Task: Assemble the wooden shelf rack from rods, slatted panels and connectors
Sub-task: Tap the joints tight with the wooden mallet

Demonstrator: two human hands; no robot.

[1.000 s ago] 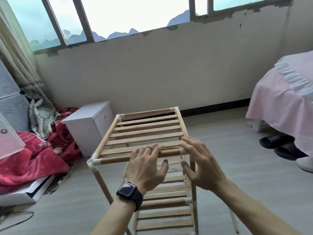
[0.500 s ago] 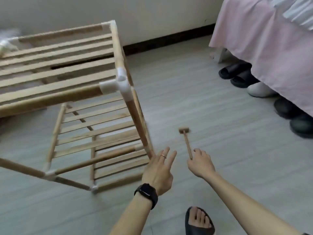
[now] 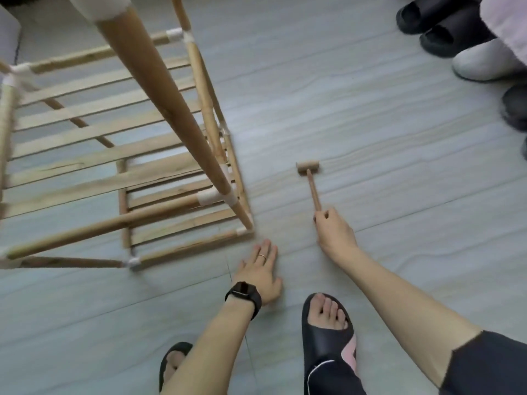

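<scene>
The wooden shelf rack (image 3: 119, 155) stands on the floor at the left, seen from above: round rods, slatted panels and white connectors (image 3: 211, 198) at the joints. A small wooden mallet (image 3: 310, 178) lies on the floor to the right of the rack. My right hand (image 3: 335, 232) grips the end of the mallet's handle. My left hand (image 3: 261, 270), with a ring and a black watch, is spread flat just off the rack's near right foot, not touching the rack.
My feet in black slippers (image 3: 328, 332) stand at the bottom of the view. Black and white shoes (image 3: 456, 38) lie at the top right beside a pink bed cover (image 3: 510, 18). The floor is grey planks.
I have bent down lower, so the floor is closer. My right hand has closed round the mallet's handle. My left hand has dropped toward the floor by the rack's foot.
</scene>
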